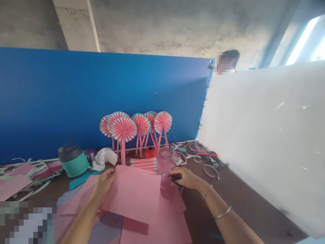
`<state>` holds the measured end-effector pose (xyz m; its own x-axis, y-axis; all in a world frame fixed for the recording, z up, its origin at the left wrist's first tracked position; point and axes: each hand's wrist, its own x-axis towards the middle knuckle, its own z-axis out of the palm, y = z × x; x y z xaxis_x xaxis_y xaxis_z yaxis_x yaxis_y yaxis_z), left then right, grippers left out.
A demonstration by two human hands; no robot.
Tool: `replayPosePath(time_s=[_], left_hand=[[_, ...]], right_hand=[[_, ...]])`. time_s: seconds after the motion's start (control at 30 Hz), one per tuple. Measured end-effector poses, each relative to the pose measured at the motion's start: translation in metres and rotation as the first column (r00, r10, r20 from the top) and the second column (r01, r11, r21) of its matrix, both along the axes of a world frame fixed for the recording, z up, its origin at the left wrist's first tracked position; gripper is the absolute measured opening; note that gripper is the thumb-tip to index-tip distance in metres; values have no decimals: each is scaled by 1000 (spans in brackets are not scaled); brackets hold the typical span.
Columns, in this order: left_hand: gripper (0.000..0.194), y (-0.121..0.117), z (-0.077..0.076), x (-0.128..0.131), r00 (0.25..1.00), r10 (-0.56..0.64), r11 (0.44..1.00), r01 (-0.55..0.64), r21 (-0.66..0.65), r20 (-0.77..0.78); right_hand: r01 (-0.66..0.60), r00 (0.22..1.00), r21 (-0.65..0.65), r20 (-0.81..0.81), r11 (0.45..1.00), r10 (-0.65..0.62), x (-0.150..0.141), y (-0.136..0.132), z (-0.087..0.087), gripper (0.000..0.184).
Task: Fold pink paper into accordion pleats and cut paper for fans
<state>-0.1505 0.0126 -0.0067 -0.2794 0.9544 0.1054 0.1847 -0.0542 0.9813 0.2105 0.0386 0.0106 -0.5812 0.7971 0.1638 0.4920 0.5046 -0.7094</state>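
Note:
My left hand (104, 183) grips the left edge of a large sheet of pink paper (132, 193), holding it raised above the pile. My right hand (184, 178) is shut around black-handled scissors (175, 177), whose metal blades (161, 174) reach the sheet's upper right edge. Whether the blades are cutting the paper is hard to tell. More pink and lilac paper sheets (154, 230) lie beneath both hands. Thin metal bangles circle my right wrist and forearm.
Pink pleated paper fans on sticks (124, 128) stand against a blue board (76, 101). A teal flask (73, 161), white crumpled material (104, 157), pleated striped paper (144, 164) and paper strips (210, 171) lie on the brown table (228, 203). A white board (264, 142) rises right; a person (227, 61) stands behind.

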Motion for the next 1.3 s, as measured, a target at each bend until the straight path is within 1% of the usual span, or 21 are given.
replayPosePath(time_s=[0.33, 0.43, 0.6, 0.77, 0.83, 1.1, 1.3], left_hand=[[48, -2, 8, 3, 1000, 14, 1000, -14, -2, -18], [49, -3, 8, 4, 1000, 6, 1000, -6, -7, -15], [50, -3, 6, 2, 1000, 6, 1000, -6, -12, -25], [52, -2, 8, 1, 1000, 0, 1000, -1, -15, -28], [52, -3, 8, 2, 1000, -1, 1000, 1, -17, -26], [52, -5, 9, 2, 999, 5, 1000, -5, -12, -33], [49, -6, 11, 1, 1000, 4, 1000, -4, -27, -12]], right_hand=[[2, 1000, -17, 23, 1000, -1, -1, -1, 3, 30], [2, 1000, -15, 22, 1000, -1, -1, -2, 3, 29], [-6, 1000, -16, 28, 1000, 6, 0, -1, 1, 31], [2, 1000, 14, 29, 1000, -3, 2, 2, -4, 35], [0, 999, 17, 35, 1000, -1, 2, 3, -5, 33], [-13, 998, 15, 61, 1000, 12, 2, 1, 0, 28], [0, 998, -24, 58, 1000, 2, 5, 2, -2, 30]])
